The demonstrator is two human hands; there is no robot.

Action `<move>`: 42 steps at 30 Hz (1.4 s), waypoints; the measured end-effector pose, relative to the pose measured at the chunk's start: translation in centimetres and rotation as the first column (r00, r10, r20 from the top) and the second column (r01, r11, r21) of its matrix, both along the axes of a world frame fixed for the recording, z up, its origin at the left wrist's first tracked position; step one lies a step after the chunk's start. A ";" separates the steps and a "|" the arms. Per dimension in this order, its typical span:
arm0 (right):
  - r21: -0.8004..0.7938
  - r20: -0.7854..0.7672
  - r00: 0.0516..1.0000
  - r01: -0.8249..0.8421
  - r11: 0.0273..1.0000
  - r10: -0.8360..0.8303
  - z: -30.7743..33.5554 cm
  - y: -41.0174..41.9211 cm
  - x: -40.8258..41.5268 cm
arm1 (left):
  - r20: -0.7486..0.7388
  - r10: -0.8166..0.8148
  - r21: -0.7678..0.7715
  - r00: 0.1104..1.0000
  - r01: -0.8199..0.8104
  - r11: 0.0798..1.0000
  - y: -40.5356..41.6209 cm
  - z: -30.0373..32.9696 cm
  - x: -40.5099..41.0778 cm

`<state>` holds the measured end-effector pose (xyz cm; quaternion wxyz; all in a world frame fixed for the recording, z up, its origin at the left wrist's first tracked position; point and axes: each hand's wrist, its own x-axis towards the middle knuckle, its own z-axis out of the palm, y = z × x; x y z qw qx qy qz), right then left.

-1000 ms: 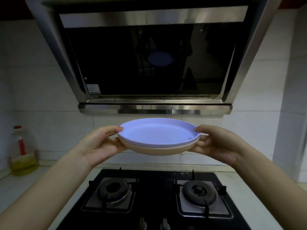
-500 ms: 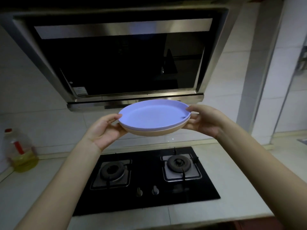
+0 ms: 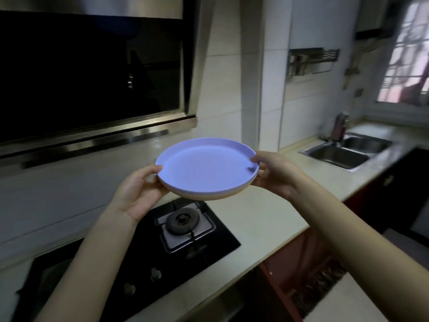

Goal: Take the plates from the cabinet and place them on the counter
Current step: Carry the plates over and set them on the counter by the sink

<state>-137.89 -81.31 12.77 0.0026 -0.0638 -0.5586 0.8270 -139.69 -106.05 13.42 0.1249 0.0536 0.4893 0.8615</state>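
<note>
I hold a stack of two plates in the air: a lilac plate on top and a beige plate under it, only its rim showing. My left hand grips the stack's left edge, thumb on the rim. On the right edge sits my right hand, also thumb on top. The stack hovers above the right burner and the pale counter beside it. No cabinet is in view.
A black gas hob with knobs lies below left, a range hood above it. A steel sink with a tap is at the right, a wall rack above the counter. Dark red cupboard fronts run under the counter edge.
The view has swung to the right, and both hands carried the plate stack rightward from over the hob's middle toward the counter. The sink and window have come into view.
</note>
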 end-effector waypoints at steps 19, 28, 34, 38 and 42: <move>0.073 0.075 0.928 0.360 0.930 -0.365 -4.5 23.4 5.4 | 0.093 -0.262 0.049 0.961 0.258 0.965 25.6 -6.1 -2.6; 0.164 0.079 0.950 0.287 0.944 -0.303 -6.2 38.9 3.1 | 0.129 -0.177 0.054 0.976 0.171 0.984 40.6 -9.4 -3.9; 0.208 0.097 0.956 0.252 0.945 -0.277 -6.4 47.8 0.8 | 0.184 -0.126 0.090 0.975 0.111 0.990 49.1 -10.0 -5.7; 0.228 0.098 0.956 0.249 0.941 -0.277 -7.0 52.3 -0.8 | 0.188 -0.093 0.053 0.978 0.085 0.995 53.6 -10.1 -7.4; 0.214 0.095 0.951 0.268 0.939 -0.293 -8.5 55.9 -3.3 | 0.161 -0.079 -0.027 0.984 0.084 0.996 57.5 -10.5 -9.5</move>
